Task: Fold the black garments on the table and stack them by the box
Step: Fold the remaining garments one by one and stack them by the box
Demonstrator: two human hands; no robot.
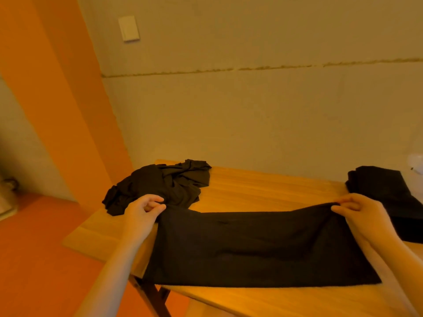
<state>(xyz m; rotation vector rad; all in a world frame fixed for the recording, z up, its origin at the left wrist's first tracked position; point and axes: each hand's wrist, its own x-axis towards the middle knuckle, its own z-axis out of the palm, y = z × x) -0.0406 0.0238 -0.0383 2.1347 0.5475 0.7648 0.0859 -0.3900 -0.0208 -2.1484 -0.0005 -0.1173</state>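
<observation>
Black garment (258,245) lies flat mid-surface, spread wide, near edge running close to the 6 o'clock rim of the surface (263,186). Left hand (143,212) pinches its far-left corner at 9 o'clock, thumb and fingers pressed together on cloth. Right hand (359,213) pinches the far-right corner at 3 o'clock, same grip, edge lifted slightly between the two

Unfolded pile (160,186) sits at 10 o'clock, touching or just beside the left corner. Folded stack (389,197) at 2–3 o'clock, just behind the right hand. Box: only a pale shape at the far right edge, can't confirm it's the box

Risks, my read:
- left pinch could snag pile fabric, black on black, so the pile drags along with the fold
- uneven pull between the hands gives a skewed fold, corners off
- thin limp cloth, the middle sags and creases when lifted
- near edge close to the rim, may slide off
- right arm could nudge the stack when it swings over

Writing: none readable. No brand or label visible on any garment. Wall plate (128,28) at 11 o'clock is blank
</observation>
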